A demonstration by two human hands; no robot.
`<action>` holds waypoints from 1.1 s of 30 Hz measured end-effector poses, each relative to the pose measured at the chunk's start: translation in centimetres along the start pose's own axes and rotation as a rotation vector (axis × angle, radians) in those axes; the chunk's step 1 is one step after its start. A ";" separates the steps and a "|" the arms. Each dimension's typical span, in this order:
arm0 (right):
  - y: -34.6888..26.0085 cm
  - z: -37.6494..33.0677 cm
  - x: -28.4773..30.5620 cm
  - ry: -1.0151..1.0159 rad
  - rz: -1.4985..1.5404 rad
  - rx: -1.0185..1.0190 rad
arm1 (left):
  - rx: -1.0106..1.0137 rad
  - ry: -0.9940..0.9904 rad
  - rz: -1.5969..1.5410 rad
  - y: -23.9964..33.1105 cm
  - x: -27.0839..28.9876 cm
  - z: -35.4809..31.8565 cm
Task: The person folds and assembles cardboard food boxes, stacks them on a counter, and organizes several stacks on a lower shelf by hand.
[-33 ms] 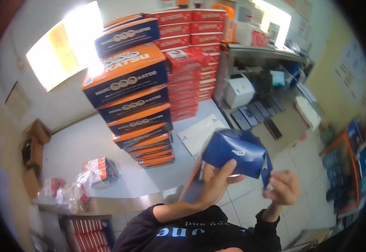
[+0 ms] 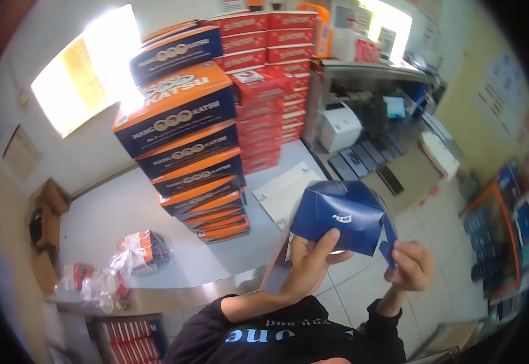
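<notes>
A dark blue cardboard box point(image 2: 340, 215), partly folded, is held up in front of me over the table's near corner. My left hand point(image 2: 313, 267) grips its lower left side, thumb pressed on the front face. My right hand point(image 2: 413, 267) pinches a small blue flap point(image 2: 389, 242) hanging off the box's lower right corner. Both forearms, in dark sleeves, come up from the lower edge.
A tall stack of blue and orange boxes point(image 2: 185, 139) stands on the white table point(image 2: 112, 218), with red boxes point(image 2: 264, 73) piled behind. A flat white sheet point(image 2: 288, 191) lies near my hands. Plastic bags of red packs point(image 2: 143, 249) lie left. A white printer point(image 2: 340, 127) sits right.
</notes>
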State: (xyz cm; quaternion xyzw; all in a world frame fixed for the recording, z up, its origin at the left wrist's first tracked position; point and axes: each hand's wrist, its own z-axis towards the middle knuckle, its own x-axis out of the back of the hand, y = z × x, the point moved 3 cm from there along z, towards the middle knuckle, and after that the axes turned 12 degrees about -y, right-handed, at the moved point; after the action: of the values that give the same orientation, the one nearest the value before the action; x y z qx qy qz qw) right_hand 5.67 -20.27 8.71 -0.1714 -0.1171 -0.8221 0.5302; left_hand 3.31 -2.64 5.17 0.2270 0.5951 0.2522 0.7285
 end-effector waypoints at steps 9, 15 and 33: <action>-15.0 -2.7 -5.0 -0.335 0.101 -0.287 | 0.059 0.060 0.668 3.0 5.2 -11.5; -24.0 -6.2 -11.1 -0.390 0.526 -0.563 | 0.206 -0.179 0.637 4.9 15.1 -26.8; -36.5 -8.2 -14.8 -0.470 1.827 -0.632 | 0.814 -0.509 0.890 16.1 16.2 -39.6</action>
State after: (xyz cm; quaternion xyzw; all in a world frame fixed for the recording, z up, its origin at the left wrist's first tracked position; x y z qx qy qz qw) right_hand -23.27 3.89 -5.20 -0.4877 0.1821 -0.0365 0.8530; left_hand -34.42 21.32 -4.36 0.7617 0.3014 0.2227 0.5285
